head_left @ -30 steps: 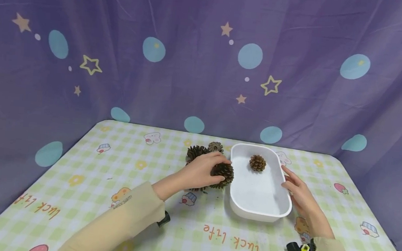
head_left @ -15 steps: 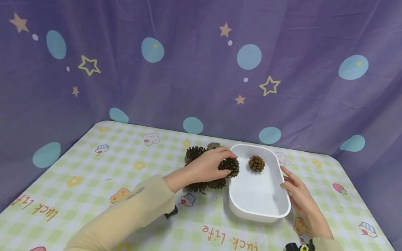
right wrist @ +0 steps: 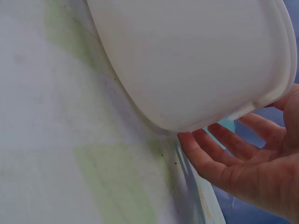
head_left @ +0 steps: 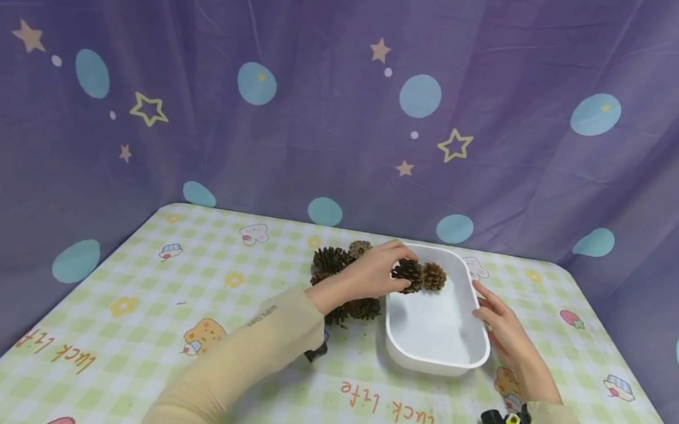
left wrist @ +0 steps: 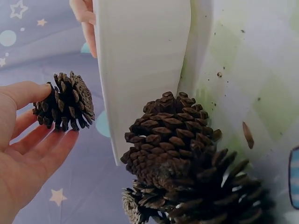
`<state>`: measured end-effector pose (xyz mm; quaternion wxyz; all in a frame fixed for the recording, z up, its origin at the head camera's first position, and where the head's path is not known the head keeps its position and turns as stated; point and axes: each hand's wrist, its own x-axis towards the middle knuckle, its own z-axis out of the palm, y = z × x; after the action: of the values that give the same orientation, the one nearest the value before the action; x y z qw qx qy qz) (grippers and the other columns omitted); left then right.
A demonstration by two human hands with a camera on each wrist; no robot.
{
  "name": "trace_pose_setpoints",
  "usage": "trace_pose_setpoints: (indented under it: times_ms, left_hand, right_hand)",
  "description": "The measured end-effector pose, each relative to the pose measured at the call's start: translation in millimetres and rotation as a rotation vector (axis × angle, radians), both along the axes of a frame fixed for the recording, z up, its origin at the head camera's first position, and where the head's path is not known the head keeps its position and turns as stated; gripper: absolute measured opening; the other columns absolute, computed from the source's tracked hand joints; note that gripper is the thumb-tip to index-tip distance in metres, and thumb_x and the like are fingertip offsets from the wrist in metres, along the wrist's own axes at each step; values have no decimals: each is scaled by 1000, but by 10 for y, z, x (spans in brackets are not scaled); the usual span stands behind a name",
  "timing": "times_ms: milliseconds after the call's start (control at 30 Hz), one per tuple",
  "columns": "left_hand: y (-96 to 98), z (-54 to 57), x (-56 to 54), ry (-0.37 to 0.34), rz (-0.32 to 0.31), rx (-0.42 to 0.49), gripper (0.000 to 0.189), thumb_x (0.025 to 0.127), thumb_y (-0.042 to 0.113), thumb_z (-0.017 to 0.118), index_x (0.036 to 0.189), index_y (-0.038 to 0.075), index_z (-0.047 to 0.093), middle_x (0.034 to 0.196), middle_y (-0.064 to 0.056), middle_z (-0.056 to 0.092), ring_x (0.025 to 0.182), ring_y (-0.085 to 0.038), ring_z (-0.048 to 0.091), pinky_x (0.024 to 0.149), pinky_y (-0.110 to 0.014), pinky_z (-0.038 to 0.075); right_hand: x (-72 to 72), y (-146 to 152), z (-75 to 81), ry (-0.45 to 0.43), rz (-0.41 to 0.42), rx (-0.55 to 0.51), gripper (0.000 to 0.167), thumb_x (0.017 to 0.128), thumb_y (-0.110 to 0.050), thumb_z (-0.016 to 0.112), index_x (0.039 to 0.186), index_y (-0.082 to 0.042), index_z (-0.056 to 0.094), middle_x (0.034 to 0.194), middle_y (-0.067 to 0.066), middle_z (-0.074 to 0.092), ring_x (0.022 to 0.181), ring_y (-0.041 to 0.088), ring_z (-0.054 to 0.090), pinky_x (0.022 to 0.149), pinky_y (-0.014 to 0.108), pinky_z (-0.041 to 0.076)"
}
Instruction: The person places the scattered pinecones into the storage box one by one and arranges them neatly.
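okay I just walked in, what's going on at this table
A person is handling pine cones. The left hand holds a dark pine cone above a white tub, near its left rim. The right hand touches the tub's right side. One brown pine cone sits inside, and more pine cones are bunched on the table, left of the tub.

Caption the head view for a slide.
Left hand holds a pine cone over a white tub; right hand touches its side.

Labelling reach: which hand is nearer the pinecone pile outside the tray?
Left. The left hand is over the white tray rim beside the pinecone pile; the right hand is on the tray's opposite side.
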<state>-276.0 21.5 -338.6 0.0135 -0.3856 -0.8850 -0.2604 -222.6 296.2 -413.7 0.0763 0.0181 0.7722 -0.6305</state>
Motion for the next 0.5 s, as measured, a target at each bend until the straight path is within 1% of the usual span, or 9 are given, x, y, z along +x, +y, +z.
trace_pose_setpoints:
  times_ms: [100,233,333,500]
  left_hand:
    - [55,-21,-50,-10,14,-5,44,85,25,64,126,14,52,126,-2,48,110,-17,52,89,-29,46]
    - [129,-38,-113,-12,13,-25,45,85,25,64,126,13,52,124,-2,47,109,-19,52,89,-28,46]
    - [178,-51,-161,-17,17,-41,44,85,26,63,126,13,52,124,-3,47,109,-18,51,89,-27,46]
    - [224,-72,-250,-42,44,-54,43,85,24,63,126,14,53,123,-3,47,110,-17,51,90,-28,46]
  right_hand:
    - [7,1,3,1,6,-7,63,93,-14,44,147,-18,12,146,22,19,108,13,48,89,39,46]
    - [12,3,13,0,10,-6,62,94,-14,43,147,-18,12,146,22,16,110,15,46,88,37,46]
    - [9,2,13,0,11,-7,62,94,-14,43,147,-18,12,146,22,17,110,15,46,88,36,46]
    - [3,2,9,-1,12,-5,62,94,-13,42,147,-18,12,146,22,17,110,14,45,89,35,46]
